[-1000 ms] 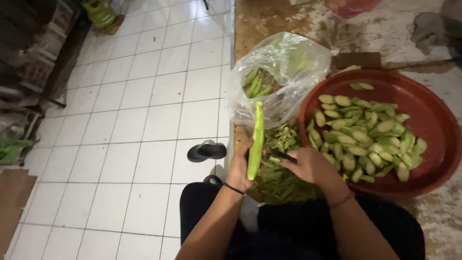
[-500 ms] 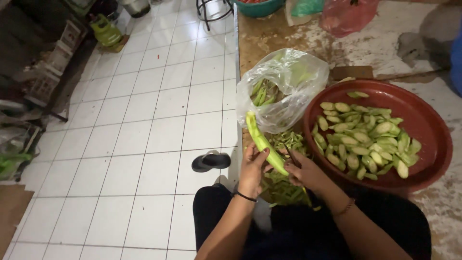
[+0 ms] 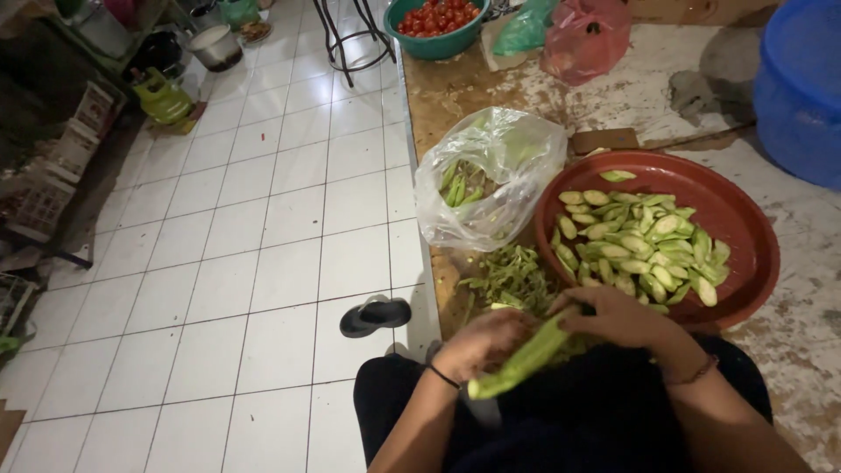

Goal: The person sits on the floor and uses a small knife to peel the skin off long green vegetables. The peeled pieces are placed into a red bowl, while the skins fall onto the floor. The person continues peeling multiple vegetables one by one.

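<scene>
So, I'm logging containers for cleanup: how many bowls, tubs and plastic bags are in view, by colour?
Red basin with cut green slices: 1
Teal bowl of tomatoes: 1
Blue tub: 1
Clear plastic bag of green pods: 1
Green plastic bag: 1
Pink plastic bag: 1
Total: 6

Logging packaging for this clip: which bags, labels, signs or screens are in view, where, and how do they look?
Clear bag: left of the red basin, crumpled, open, green pods inside.
Pink bag: top of the surface, bunched, translucent.
Green bag: beside the pink bag, crumpled.
No labels, signs or screens visible.
</scene>
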A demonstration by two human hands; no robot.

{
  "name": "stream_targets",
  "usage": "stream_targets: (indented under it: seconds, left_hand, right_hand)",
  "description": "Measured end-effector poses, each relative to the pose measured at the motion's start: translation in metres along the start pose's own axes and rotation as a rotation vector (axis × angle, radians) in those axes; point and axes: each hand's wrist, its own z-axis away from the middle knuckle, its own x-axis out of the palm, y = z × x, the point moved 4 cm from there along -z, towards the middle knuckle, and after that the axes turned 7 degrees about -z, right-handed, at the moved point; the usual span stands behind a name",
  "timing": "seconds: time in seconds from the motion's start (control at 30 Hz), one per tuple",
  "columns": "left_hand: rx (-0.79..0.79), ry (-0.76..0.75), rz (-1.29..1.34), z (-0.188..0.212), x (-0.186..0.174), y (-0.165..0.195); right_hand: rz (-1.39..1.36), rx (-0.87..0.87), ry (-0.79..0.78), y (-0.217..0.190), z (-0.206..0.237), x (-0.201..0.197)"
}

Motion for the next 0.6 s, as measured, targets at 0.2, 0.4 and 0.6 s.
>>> stream_targets:
  seconds: [0.2,0.4,0.6]
  left_hand:
    - [0.071,0.092,-0.356,-0.04,0.042,-0.048]
    - [0.144,0.398,-0.059,-0.055,0.015,-0.061]
    - [0.096,0.572,0.248,-0.086,-0.001,-0.026]
  right_hand:
    - [0.275,0.034,0.153,0.012,0.012,0.017]
    - [-0.017,0.113,0.384,0.053,0.034,0.009]
    - [-0.156,-0.147,0.597,0.075,0.012,-0.013]
